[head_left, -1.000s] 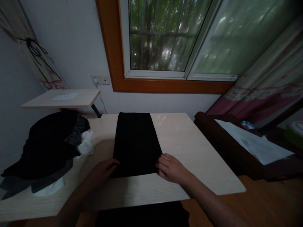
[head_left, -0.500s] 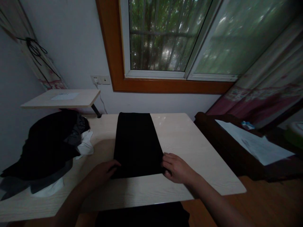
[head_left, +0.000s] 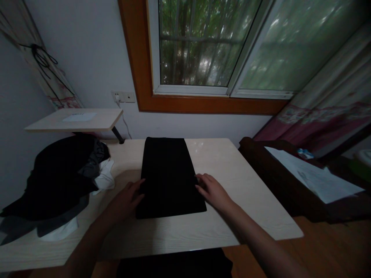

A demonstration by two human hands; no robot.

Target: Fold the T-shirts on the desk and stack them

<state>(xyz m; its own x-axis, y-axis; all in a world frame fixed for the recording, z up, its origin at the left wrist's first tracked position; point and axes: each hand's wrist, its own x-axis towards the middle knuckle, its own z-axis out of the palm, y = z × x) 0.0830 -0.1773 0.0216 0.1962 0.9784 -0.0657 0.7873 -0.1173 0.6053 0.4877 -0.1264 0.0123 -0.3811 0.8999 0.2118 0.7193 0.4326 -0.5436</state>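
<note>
Half a second earlier, kept the bare left hand (head_left: 129,200) and right hand (head_left: 213,192) by the near corners of the flat, black, rectangular cloth (head_left: 169,177); then moved both farther up its side edges, baring the near right corner. Held thumbs and fingers apart, fingertips at the edges. Had the cloth lying on the pale, wood-grained surface (head_left: 249,200).

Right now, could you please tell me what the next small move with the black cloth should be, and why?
Perhaps lightly pinch the black cloth by both side edges: it lies flat on the table, with the left hand at one side edge and the right hand at the opposite one.
</note>
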